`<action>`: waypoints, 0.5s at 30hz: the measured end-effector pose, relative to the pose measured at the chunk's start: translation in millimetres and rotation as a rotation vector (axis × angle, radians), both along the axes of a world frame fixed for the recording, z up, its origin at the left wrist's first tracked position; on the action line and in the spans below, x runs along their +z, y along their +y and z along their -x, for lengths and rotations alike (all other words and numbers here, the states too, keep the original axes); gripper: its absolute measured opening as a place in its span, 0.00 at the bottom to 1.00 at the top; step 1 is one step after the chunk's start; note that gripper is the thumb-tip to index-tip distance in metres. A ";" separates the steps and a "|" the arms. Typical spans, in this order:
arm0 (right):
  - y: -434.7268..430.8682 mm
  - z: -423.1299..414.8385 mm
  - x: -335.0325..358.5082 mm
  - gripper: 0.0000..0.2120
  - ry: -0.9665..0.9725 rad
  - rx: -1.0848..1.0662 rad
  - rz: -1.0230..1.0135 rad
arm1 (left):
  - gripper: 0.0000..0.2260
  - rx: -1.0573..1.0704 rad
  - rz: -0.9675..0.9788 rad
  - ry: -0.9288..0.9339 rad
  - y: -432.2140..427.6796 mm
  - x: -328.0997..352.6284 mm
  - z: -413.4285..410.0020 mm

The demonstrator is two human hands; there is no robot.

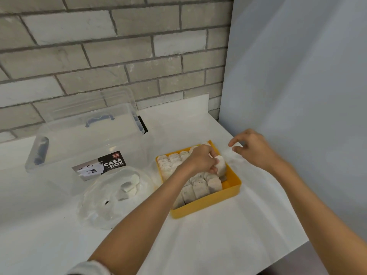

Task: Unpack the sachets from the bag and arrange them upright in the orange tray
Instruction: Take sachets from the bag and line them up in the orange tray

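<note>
Pinching a small white paper sachet [221, 165] in curled fingers of left hand [202, 159], over the near-full square orange plastic tray [206, 207]. Hovering just beside with right hand [252, 149], fingers loose, apart, empty. Few more in crumpled clear bag [103, 205].

Bright, even, soft light with faint shadows; slightly soft focus, and wide-angle bending at the edges

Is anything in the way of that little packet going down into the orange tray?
Nothing visible. The left hand pinches the sachet over the bare strip by the orange tray's right wall; the packed sachets stand beside that strip, and the right hand hovers aside.
</note>
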State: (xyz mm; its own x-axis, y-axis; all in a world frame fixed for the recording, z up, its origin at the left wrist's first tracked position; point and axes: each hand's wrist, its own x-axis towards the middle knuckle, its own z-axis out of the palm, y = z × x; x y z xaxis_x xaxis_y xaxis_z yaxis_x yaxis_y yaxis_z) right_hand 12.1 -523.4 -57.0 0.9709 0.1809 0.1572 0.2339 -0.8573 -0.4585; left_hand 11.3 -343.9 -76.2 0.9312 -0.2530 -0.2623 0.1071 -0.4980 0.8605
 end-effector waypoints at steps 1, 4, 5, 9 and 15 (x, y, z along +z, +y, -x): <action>-2.0 0.9 -0.7 0.07 0.000 -0.006 0.002 | 0.04 0.001 -0.021 0.021 -2.2 -4.0 -2.9; -7.2 2.6 -2.9 0.06 0.006 -0.014 -0.008 | 0.05 0.004 -0.090 0.029 -6.1 -13.8 -9.4; -8.5 2.5 -3.7 0.06 0.008 -0.018 -0.011 | 0.05 0.001 -0.105 0.024 -7.3 -15.9 -10.6; -9.2 1.9 -4.9 0.06 0.004 -0.020 -0.012 | 0.07 -0.016 -0.175 0.000 -10.1 -20.5 -11.8; -7.6 2.3 -5.8 0.07 0.004 -0.017 -0.009 | 0.09 -0.038 -0.099 0.142 -11.6 -23.0 -11.0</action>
State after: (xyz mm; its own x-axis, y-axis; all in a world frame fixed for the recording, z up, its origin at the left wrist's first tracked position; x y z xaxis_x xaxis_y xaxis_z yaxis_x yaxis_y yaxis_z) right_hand 9.8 -531.0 -62.8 0.9744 0.1625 0.1552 0.2174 -0.8569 -0.4675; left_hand 22.2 -355.5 -99.2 0.8734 -0.2536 -0.4157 0.2035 -0.5854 0.7848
